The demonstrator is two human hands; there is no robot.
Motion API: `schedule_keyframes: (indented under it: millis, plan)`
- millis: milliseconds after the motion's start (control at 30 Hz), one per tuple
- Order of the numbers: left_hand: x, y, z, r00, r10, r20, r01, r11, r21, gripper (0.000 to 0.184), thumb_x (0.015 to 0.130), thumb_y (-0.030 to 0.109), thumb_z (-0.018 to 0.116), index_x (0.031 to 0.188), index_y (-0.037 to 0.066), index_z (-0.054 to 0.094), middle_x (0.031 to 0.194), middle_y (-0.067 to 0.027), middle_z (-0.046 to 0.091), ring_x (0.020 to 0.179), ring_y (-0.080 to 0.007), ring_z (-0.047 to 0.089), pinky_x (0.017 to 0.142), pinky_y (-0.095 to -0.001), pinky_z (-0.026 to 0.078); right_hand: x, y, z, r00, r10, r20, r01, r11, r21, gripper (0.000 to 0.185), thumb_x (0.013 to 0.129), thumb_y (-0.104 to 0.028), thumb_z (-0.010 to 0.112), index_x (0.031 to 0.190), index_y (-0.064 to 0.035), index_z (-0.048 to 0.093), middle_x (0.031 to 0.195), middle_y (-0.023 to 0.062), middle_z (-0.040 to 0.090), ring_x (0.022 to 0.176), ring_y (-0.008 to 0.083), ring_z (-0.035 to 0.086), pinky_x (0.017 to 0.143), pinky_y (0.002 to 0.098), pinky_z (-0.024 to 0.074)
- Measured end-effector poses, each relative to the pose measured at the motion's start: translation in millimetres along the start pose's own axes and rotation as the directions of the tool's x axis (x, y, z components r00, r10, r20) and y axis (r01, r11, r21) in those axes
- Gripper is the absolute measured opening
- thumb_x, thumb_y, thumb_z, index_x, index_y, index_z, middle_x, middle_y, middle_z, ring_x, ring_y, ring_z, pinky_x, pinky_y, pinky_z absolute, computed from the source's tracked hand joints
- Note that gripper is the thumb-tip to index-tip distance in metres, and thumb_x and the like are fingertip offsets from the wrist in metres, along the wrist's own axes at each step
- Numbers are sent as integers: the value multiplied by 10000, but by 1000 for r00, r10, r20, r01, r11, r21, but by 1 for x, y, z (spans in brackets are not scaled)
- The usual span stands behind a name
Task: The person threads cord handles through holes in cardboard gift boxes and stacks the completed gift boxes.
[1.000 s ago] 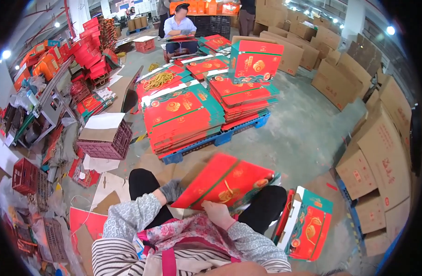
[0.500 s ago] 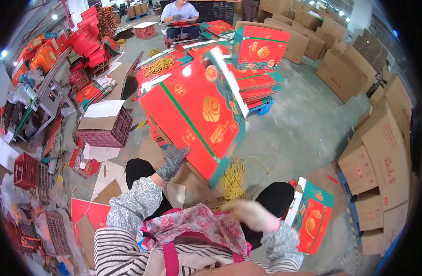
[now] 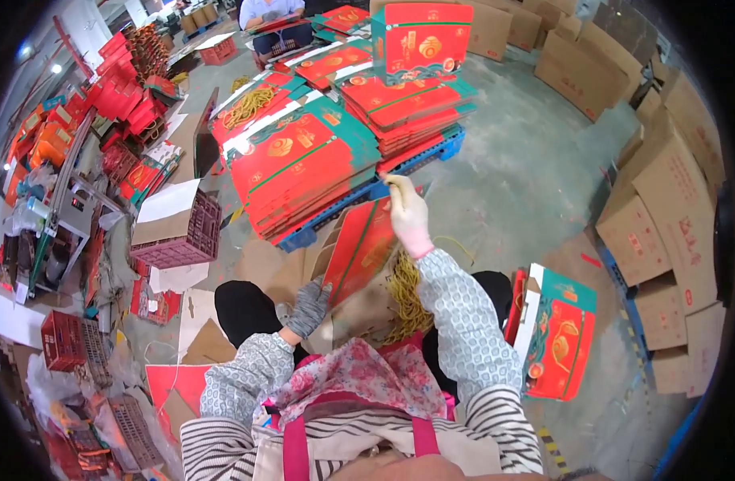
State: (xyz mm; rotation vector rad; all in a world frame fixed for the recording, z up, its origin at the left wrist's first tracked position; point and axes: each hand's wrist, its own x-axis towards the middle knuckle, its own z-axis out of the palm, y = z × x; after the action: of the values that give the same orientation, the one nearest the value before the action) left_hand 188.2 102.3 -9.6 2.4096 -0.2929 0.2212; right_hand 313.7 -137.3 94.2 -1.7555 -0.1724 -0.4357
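My left hand [image 3: 307, 310], in a grey knitted glove, grips the near edge of a red and green cardboard box [image 3: 358, 250]. The box is folded flat or partly opened and tilts above the floor between my knees. At its far right corner is my right hand [image 3: 407, 215], in a white glove with a pink cuff. Its fingers are bent and pressed together; what they hold, if anything, cannot be made out. Under the box lies a bundle of yellow cords [image 3: 407, 301], partly covered by my right forearm.
Stacks of flat red boxes [image 3: 303, 156] rest on a blue pallet [image 3: 299, 239] ahead. A formed box [image 3: 423, 44] stands on top. Another box [image 3: 558, 337] lies right of my knee. Brown cartons [image 3: 664, 216] line the right; a crate [image 3: 175, 240] stands left. A person [image 3: 275, 24] sits opposite.
The box has come down from in front of the stacks and turned more edge-on, still in my left hand. My right hand has gone from my lap forward to its far corner.
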Motion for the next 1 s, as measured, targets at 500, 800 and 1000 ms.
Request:
schedule_keyframes:
  millis: [500, 800, 1000]
  plan:
    - [98, 26, -8, 839, -145, 525, 539, 77, -839, 443, 776, 156, 675, 1179, 41, 529, 1070, -94, 617, 955, -227, 612, 812, -384, 517, -52, 45, 39, 955, 268, 129, -268, 963, -19, 138, 866, -99, 523, 957, -6, 568, 720, 110, 658, 561, 168, 619, 539, 296, 490]
    - [97, 17, -7, 815, -207, 542, 563, 60, -824, 420, 792, 197, 668, 1166, 50, 547, 1063, -84, 619, 944, -201, 608, 822, -349, 503, -70, 64, 47, 962, 196, 188, -142, 953, -267, 81, 838, -128, 535, 886, -62, 541, 674, 95, 652, 654, 279, 647, 611, 377, 500]
    - [94, 7, -3, 802, -213, 558, 583, 78, -809, 443, 789, 189, 673, 1179, 38, 528, 1072, -101, 615, 947, -220, 617, 819, -368, 520, -73, 74, 57, 976, 178, 124, -148, 963, -225, 77, 840, -123, 533, 872, -54, 530, 658, 96, 644, 634, 282, 641, 591, 389, 489]
